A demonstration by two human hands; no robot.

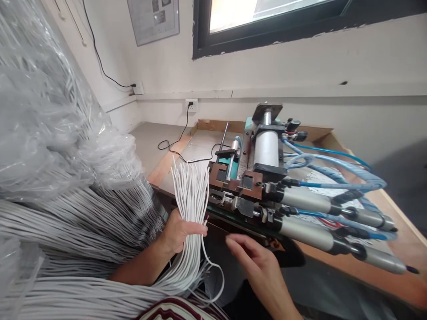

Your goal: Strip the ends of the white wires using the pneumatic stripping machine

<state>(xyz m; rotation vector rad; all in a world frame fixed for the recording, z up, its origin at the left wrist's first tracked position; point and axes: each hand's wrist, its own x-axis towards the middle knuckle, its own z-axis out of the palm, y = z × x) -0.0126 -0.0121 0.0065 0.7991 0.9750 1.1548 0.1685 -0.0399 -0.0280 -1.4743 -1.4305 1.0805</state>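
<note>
My left hand [182, 231] is wrapped round a thick bundle of white cables [191, 191], whose loose ends point up and away from me. By the thumb, one cable shows a small reddish tip. One cable loops down to the right of the bundle. My right hand [248, 253] is right of the bundle and in front of the machine [247, 178], with its thumb and fingertips brought together; anything between them is too small to make out. The machine has metal cylinders, brown blocks and blue air hoses.
Large heaps of grey-white cables [83, 222], partly under clear plastic [66, 120], fill the left side. The machine stands on a wooden-edged table [390, 204]. Black cords run to wall sockets [191, 105]. A window [267, 18] is above.
</note>
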